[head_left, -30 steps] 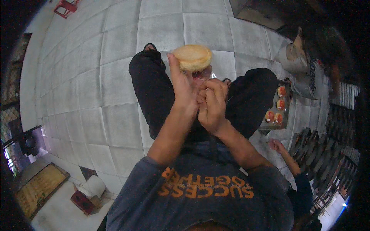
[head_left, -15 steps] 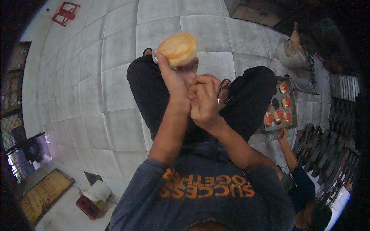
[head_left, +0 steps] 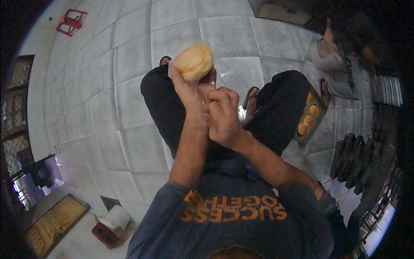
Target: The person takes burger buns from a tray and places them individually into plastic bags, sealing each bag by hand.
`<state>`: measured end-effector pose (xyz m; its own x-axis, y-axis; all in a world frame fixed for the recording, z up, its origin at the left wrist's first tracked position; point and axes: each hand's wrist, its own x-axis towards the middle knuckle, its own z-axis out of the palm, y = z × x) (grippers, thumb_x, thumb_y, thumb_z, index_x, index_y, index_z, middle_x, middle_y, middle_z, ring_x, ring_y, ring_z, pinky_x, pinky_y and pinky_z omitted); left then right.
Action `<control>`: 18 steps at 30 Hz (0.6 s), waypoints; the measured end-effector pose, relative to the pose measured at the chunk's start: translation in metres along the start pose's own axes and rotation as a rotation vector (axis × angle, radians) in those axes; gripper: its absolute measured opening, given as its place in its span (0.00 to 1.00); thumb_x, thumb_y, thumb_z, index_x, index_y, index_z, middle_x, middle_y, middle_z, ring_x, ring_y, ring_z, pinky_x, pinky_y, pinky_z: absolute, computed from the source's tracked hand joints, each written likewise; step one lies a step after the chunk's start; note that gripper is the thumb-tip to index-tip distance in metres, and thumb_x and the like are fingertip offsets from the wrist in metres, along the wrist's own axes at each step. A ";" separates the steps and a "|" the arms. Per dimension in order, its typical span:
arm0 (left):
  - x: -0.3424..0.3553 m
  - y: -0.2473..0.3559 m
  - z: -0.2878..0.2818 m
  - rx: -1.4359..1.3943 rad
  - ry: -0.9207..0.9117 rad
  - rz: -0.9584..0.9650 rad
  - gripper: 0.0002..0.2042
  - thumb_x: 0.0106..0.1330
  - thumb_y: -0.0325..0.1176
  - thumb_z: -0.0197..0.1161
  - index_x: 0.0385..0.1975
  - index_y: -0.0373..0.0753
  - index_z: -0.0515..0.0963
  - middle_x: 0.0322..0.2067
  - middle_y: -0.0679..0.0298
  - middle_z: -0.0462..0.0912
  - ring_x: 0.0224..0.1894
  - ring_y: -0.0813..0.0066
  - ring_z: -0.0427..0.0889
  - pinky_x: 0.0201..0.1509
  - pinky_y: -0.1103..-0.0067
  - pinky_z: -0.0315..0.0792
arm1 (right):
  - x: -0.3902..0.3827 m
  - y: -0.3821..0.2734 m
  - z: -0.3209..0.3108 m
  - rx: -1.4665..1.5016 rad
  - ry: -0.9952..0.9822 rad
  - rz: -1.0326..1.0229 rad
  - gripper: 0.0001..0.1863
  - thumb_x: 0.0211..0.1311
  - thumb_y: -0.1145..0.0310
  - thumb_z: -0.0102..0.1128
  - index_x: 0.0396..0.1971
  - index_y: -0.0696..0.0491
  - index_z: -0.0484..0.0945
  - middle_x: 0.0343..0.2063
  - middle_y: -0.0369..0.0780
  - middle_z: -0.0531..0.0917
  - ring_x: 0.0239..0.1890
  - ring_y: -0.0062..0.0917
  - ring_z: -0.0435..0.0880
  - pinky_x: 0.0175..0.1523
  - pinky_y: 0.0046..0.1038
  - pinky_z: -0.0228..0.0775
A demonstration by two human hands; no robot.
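A round golden bun rests in my left hand, whose thumb and fingers are closed about its lower part. Thin clear plastic shows beside and below the bun; its full shape is hard to make out. My right hand is just below, against the left palm and wrist, with its fingers curled and pinched together. The plastic seems to run into this pinch, though the fingertips are partly hidden. Both hands are held above the floor, between my spread knees.
To the right of my knee lies a dark tray with several golden buns, partly hidden by my leg. Another person's sandalled foot is beside it. A sack stands beyond. Far left is a red stool.
My left hand and the bun have come slightly lower and left. At the tray, buns with red-marked wrapping have given way to plain buns. Another person's hand has left its edge; a foot now shows.
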<state>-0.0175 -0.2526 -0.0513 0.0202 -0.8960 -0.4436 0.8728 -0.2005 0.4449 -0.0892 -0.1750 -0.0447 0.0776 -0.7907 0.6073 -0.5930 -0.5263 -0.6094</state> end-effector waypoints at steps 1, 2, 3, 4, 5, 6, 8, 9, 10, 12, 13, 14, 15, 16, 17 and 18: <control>0.004 -0.002 -0.004 0.000 0.002 0.003 0.25 0.63 0.57 0.41 0.49 0.44 0.64 0.47 0.61 0.68 0.42 0.66 0.71 0.42 0.70 0.69 | -0.003 0.002 0.003 0.003 -0.001 -0.001 0.06 0.46 0.78 0.55 0.25 0.59 0.69 0.32 0.45 0.74 0.38 0.41 0.71 0.46 0.35 0.60; 0.008 -0.005 -0.006 0.027 0.002 0.044 0.25 0.63 0.57 0.42 0.50 0.44 0.64 0.47 0.61 0.68 0.42 0.66 0.71 0.42 0.70 0.69 | -0.007 0.004 0.007 0.067 0.020 0.049 0.06 0.46 0.78 0.55 0.26 0.60 0.69 0.32 0.45 0.73 0.38 0.41 0.71 0.46 0.35 0.61; 0.010 -0.007 -0.008 0.054 0.002 0.085 0.25 0.63 0.57 0.42 0.50 0.44 0.63 0.47 0.61 0.68 0.43 0.66 0.71 0.43 0.70 0.69 | -0.010 0.006 0.009 0.132 0.040 0.099 0.05 0.47 0.78 0.54 0.26 0.60 0.70 0.33 0.45 0.73 0.38 0.41 0.70 0.46 0.35 0.61; 0.011 -0.007 -0.011 0.054 0.003 0.088 0.25 0.63 0.57 0.42 0.50 0.44 0.63 0.47 0.61 0.68 0.43 0.66 0.71 0.43 0.70 0.69 | -0.012 0.008 0.008 0.134 0.039 0.098 0.05 0.47 0.78 0.54 0.26 0.60 0.70 0.33 0.45 0.73 0.38 0.41 0.70 0.46 0.35 0.61; 0.008 -0.008 -0.012 0.043 0.001 0.077 0.25 0.63 0.58 0.42 0.50 0.44 0.63 0.47 0.61 0.68 0.44 0.66 0.70 0.44 0.70 0.69 | -0.013 0.008 0.001 0.290 0.052 0.238 0.05 0.47 0.78 0.54 0.26 0.60 0.70 0.33 0.45 0.73 0.38 0.41 0.70 0.46 0.35 0.61; 0.007 -0.009 -0.013 0.033 -0.001 0.067 0.26 0.63 0.58 0.43 0.51 0.44 0.63 0.47 0.61 0.67 0.44 0.66 0.70 0.45 0.70 0.68 | -0.015 0.008 -0.003 0.446 0.065 0.378 0.05 0.47 0.78 0.54 0.26 0.60 0.70 0.34 0.46 0.72 0.38 0.41 0.70 0.46 0.35 0.61; 0.006 -0.012 -0.011 0.026 -0.019 0.053 0.26 0.63 0.58 0.43 0.51 0.44 0.63 0.48 0.61 0.67 0.45 0.66 0.69 0.46 0.70 0.68 | -0.016 0.013 -0.002 0.309 0.024 0.270 0.05 0.47 0.78 0.53 0.26 0.60 0.70 0.35 0.46 0.72 0.39 0.40 0.69 0.46 0.34 0.61; 0.006 -0.014 -0.009 0.018 -0.036 0.045 0.26 0.62 0.58 0.44 0.51 0.44 0.63 0.48 0.61 0.67 0.46 0.66 0.69 0.46 0.70 0.67 | -0.015 0.016 -0.001 0.175 -0.021 0.158 0.05 0.47 0.79 0.53 0.26 0.60 0.70 0.36 0.46 0.72 0.39 0.40 0.69 0.46 0.34 0.61; 0.005 -0.016 -0.007 0.020 -0.042 0.043 0.26 0.62 0.58 0.44 0.51 0.44 0.63 0.48 0.61 0.67 0.46 0.66 0.69 0.46 0.70 0.67 | -0.012 0.018 -0.001 0.172 -0.016 0.158 0.05 0.47 0.79 0.53 0.26 0.60 0.70 0.36 0.46 0.72 0.39 0.40 0.69 0.46 0.34 0.61; 0.001 -0.017 -0.004 0.152 0.071 0.110 0.26 0.62 0.58 0.44 0.51 0.44 0.62 0.48 0.62 0.66 0.47 0.66 0.68 0.47 0.69 0.67 | -0.005 0.016 -0.001 0.111 0.028 0.124 0.05 0.46 0.79 0.53 0.26 0.60 0.70 0.35 0.46 0.72 0.40 0.39 0.69 0.47 0.33 0.60; 0.001 -0.016 -0.005 0.151 0.073 0.110 0.26 0.62 0.58 0.44 0.51 0.44 0.62 0.48 0.62 0.66 0.47 0.66 0.68 0.47 0.69 0.67 | -0.004 0.014 -0.001 0.112 0.027 0.124 0.05 0.46 0.79 0.53 0.26 0.60 0.70 0.35 0.46 0.72 0.40 0.39 0.69 0.47 0.33 0.60; 0.003 -0.016 -0.005 0.102 0.076 0.085 0.26 0.62 0.58 0.45 0.51 0.44 0.62 0.48 0.62 0.66 0.47 0.66 0.68 0.46 0.69 0.67 | -0.004 0.011 -0.003 0.080 0.014 0.120 0.05 0.46 0.79 0.53 0.27 0.60 0.70 0.35 0.46 0.71 0.40 0.39 0.68 0.47 0.33 0.60; 0.004 -0.017 -0.005 0.054 0.080 0.060 0.26 0.61 0.57 0.46 0.51 0.45 0.62 0.48 0.62 0.66 0.46 0.66 0.68 0.46 0.69 0.67 | -0.004 0.009 -0.004 0.049 0.000 0.117 0.05 0.46 0.79 0.53 0.27 0.60 0.70 0.35 0.46 0.71 0.41 0.39 0.68 0.48 0.33 0.59; 0.009 -0.018 -0.005 0.049 0.079 0.063 0.26 0.61 0.57 0.46 0.51 0.45 0.62 0.48 0.62 0.66 0.46 0.66 0.68 0.46 0.69 0.67 | -0.008 0.007 -0.004 0.049 -0.002 0.113 0.05 0.46 0.79 0.53 0.27 0.60 0.70 0.35 0.46 0.71 0.41 0.39 0.68 0.48 0.33 0.59; 0.013 -0.019 -0.005 0.051 0.101 0.113 0.24 0.62 0.55 0.44 0.48 0.43 0.64 0.46 0.60 0.68 0.43 0.64 0.71 0.42 0.69 0.69 | -0.015 0.007 -0.001 0.094 -0.004 0.095 0.06 0.46 0.80 0.53 0.27 0.60 0.70 0.34 0.45 0.72 0.39 0.38 0.69 0.46 0.32 0.61; 0.015 -0.020 -0.007 0.052 0.123 0.164 0.22 0.63 0.53 0.42 0.45 0.41 0.65 0.43 0.58 0.70 0.39 0.63 0.73 0.38 0.68 0.71 | -0.020 0.006 0.000 0.139 -0.006 0.078 0.06 0.46 0.80 0.53 0.27 0.60 0.70 0.33 0.45 0.73 0.38 0.37 0.71 0.45 0.31 0.62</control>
<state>-0.0309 -0.2597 -0.0722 0.2226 -0.8637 -0.4522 0.8264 -0.0790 0.5576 -0.0945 -0.1628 -0.0604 0.0407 -0.8325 0.5525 -0.4809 -0.5010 -0.7195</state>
